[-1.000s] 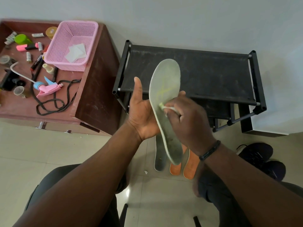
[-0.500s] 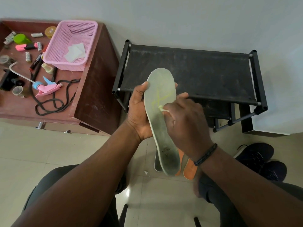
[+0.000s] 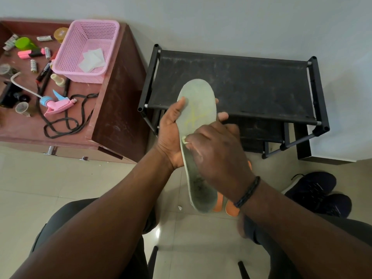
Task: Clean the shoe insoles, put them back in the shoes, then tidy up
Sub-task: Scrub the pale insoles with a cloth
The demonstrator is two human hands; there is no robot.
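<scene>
The long pale grey-green foam insole (image 3: 198,109) is held up in front of the person, toe end pointing away toward the black metal-framed shoe rack (image 3: 231,81) and heel end low over the floor. Its surface carries a faint yellow squiggle near the forefoot, and the heel half is darkened with grey, speckled grime. The left hand (image 3: 171,135) grips it from underneath, thumb curled over the near left edge and fingertips wrapping the far right edge. The right hand (image 3: 217,154), with a black braided bracelet (image 3: 247,192) at the wrist, pinches a small crumpled pale wipe (image 3: 184,140) and presses it to the insole's middle.

Below the held insole, 2 orange-tipped insoles (image 3: 225,206) lie on the tiled floor. A pair of dark navy sports shoes (image 3: 318,192) sits on the floor to the right, near the rack. On the brown wooden cabinet (image 3: 116,109) at left stands a pink perforated plastic basket (image 3: 84,51) holding white wipes, beside a pink and blue spray nozzle (image 3: 56,104) and black laces (image 3: 66,121).
</scene>
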